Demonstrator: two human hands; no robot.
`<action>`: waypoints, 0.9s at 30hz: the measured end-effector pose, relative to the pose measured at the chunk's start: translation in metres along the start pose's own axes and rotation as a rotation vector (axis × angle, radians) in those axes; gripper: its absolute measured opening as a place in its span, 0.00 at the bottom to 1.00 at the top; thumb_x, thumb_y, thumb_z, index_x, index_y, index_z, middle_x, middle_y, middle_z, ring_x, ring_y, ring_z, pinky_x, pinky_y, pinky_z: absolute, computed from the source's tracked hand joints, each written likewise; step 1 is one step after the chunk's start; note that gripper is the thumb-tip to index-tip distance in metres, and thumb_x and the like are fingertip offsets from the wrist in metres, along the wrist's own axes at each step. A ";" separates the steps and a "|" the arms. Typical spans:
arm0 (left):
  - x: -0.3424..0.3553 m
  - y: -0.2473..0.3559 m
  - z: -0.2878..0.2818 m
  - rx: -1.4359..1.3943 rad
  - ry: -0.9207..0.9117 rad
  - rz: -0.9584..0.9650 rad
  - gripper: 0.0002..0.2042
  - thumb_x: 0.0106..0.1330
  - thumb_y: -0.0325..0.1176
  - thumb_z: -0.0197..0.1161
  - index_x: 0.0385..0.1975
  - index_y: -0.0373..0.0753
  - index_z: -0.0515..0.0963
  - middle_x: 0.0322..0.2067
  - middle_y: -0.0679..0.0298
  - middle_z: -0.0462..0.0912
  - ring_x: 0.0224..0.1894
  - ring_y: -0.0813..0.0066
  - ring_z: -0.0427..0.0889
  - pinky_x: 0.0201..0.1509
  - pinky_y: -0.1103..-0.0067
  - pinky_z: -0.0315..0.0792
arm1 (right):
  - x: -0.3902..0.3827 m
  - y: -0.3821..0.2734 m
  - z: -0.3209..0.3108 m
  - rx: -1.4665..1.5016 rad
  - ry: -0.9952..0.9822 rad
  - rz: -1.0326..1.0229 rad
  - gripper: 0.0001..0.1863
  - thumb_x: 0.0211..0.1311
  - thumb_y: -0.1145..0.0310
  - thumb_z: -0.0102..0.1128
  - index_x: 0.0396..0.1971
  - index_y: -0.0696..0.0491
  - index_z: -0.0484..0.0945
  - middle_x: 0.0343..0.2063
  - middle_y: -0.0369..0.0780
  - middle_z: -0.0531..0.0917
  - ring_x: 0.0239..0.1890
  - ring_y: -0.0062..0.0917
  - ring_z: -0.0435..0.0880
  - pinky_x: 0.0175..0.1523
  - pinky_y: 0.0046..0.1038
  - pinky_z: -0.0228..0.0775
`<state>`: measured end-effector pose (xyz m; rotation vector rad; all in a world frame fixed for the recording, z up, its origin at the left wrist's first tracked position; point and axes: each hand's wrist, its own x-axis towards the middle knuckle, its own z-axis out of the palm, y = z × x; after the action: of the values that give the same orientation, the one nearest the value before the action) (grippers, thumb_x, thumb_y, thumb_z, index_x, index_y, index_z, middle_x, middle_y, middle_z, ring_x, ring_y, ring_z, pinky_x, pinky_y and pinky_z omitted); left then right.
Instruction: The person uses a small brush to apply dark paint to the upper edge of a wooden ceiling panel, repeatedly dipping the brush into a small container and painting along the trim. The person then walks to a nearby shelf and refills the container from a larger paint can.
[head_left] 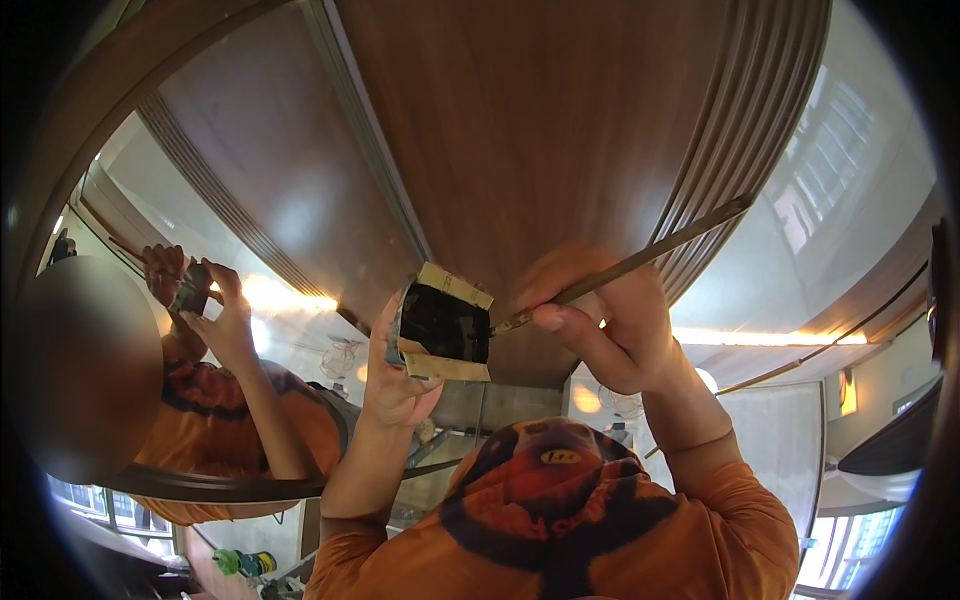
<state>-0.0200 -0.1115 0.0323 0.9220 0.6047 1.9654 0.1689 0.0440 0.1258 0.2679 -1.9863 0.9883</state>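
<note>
My left hand (392,392) is closed around a small open container (445,322), its inside dark and glossy and its edges lined with pale yellowish strips. I cannot make out for certain what is in it. In my right hand (622,335) is a slim paintbrush (660,248), pinched low between thumb and fingers, its long brown handle slanting up to the right. The brush's dark tip lies at the container's right side; whether it touches is hard to tell. Both hands are raised in front of my chest, below a brown wooden panel (540,120).
Ribbed wooden moulding (735,130) runs along the panel's right side. At left, a large mirror (225,110) with a brown frame reflects my arms and hands. A thin pole (775,375) slants at the right. Lower left, a green bottle-like object (245,562) stands below.
</note>
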 end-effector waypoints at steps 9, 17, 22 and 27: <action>-0.001 -0.019 -0.002 -0.029 0.073 0.118 0.38 0.57 0.30 0.78 0.68 0.35 0.66 0.59 0.57 0.78 0.63 0.57 0.78 0.69 0.59 0.72 | 0.002 -0.009 -0.034 -0.004 0.036 0.058 0.08 0.67 0.71 0.68 0.41 0.57 0.81 0.34 0.41 0.85 0.39 0.29 0.87 0.45 0.31 0.77; 0.002 -0.025 -0.010 -0.138 0.181 0.177 0.33 0.63 0.34 0.74 0.66 0.35 0.68 0.60 0.56 0.79 0.59 0.58 0.81 0.63 0.59 0.77 | 0.088 -0.012 -0.135 0.141 0.629 -0.316 0.09 0.67 0.74 0.68 0.44 0.60 0.81 0.40 0.40 0.84 0.36 0.22 0.84 0.41 0.25 0.78; 0.013 -0.022 -0.021 -0.300 0.131 0.138 0.30 0.64 0.32 0.73 0.64 0.36 0.70 0.58 0.57 0.78 0.58 0.59 0.80 0.63 0.59 0.77 | 0.163 -0.038 -0.204 -0.137 0.880 -0.515 0.10 0.72 0.70 0.63 0.44 0.62 0.81 0.38 0.40 0.85 0.34 0.20 0.84 0.41 0.22 0.79; 0.019 -0.019 -0.041 -0.509 0.084 0.094 0.26 0.64 0.29 0.72 0.62 0.36 0.72 0.57 0.58 0.78 0.57 0.60 0.80 0.62 0.58 0.78 | 0.222 -0.075 -0.265 -0.305 0.790 -0.657 0.15 0.79 0.59 0.56 0.47 0.57 0.79 0.37 0.36 0.83 0.35 0.17 0.80 0.41 0.22 0.75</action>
<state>-0.0493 -0.0884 0.0008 0.5596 0.0904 2.1085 0.2387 0.2273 0.4203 0.2759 -1.1637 0.2755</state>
